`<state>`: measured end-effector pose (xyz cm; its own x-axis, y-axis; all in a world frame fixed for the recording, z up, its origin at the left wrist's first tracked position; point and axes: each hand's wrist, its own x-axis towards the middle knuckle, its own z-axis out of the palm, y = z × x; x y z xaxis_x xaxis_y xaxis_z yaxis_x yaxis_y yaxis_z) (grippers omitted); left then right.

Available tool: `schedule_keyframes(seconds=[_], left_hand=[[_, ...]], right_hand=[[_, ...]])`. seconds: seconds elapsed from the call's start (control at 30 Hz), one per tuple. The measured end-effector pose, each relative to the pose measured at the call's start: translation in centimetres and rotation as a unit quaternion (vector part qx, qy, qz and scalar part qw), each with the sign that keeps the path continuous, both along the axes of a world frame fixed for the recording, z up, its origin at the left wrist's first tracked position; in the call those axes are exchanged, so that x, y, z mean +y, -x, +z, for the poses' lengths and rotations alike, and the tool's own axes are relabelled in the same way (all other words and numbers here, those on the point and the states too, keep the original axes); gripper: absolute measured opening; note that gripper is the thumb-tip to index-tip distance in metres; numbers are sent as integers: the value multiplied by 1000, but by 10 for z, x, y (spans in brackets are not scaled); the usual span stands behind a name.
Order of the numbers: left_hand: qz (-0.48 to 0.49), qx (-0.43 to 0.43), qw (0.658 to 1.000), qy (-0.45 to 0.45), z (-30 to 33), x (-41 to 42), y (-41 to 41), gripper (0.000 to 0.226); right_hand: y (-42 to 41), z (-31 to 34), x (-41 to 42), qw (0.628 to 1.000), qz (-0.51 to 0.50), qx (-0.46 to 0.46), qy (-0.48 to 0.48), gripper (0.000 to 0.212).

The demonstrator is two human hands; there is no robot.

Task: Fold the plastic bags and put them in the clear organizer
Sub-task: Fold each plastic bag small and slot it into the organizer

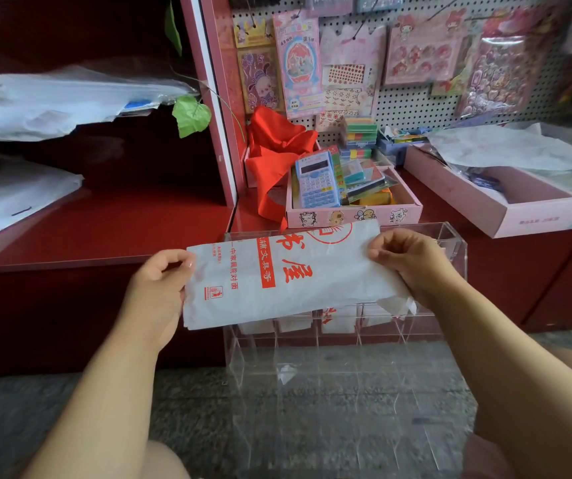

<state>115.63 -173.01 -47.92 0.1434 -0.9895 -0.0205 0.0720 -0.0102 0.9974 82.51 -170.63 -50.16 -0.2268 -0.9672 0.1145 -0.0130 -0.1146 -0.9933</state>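
Head view: the task is partly done, as folded white bags already sit in several far compartments of the clear organizer [346,357] on the floor, while unfolded bags remain stacked on the left shelves [53,98]. The left hand [160,288] pinches the left end and the right hand [412,264] pinches the right end of one plastic bag [277,281], folded to a long strip and held above the organizer. Nearer compartments stand free below; the red surface [105,233] edge lies just beyond.
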Motion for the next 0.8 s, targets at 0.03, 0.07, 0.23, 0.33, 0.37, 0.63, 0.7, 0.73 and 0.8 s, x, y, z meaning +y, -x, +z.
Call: schedule_keyframes(seconds=[0.03,0.07,0.23,0.33,0.37,0.63,0.7,0.73,0.8], left_hand=[[-20,25,999,-17,0,1,0,12],[-46,49,997,-31,0,3,0,14],[-118,19,991,-58,-2,8,-2,23],[-109,12,993,-53,-2,6,-4,33],[-106,9,993,-48,-1,6,-4,34],[-94,-45,994,-24,0,3,-12,38],[-98,-68,993,-7,1,4,-13,37],[-100,-82,992,2,1,5,-14,36],[-105,-118,987,15,1,6,-17,35]], right_hand=[[0,-1,-1,1000,-2,-8,-3,16],[-1,-1,-1,1000,-4,-15,-8,15],[-3,0,0,999,2,-10,-30,14],[-2,2,2,998,46,7,-52,26],[-1,2,2,997,58,17,-56,32],[0,4,4,992,67,103,-31,48],[1,5,6,985,48,164,-28,36],[1,6,6,977,41,207,-26,36],[0,7,7,960,33,279,-20,34]])
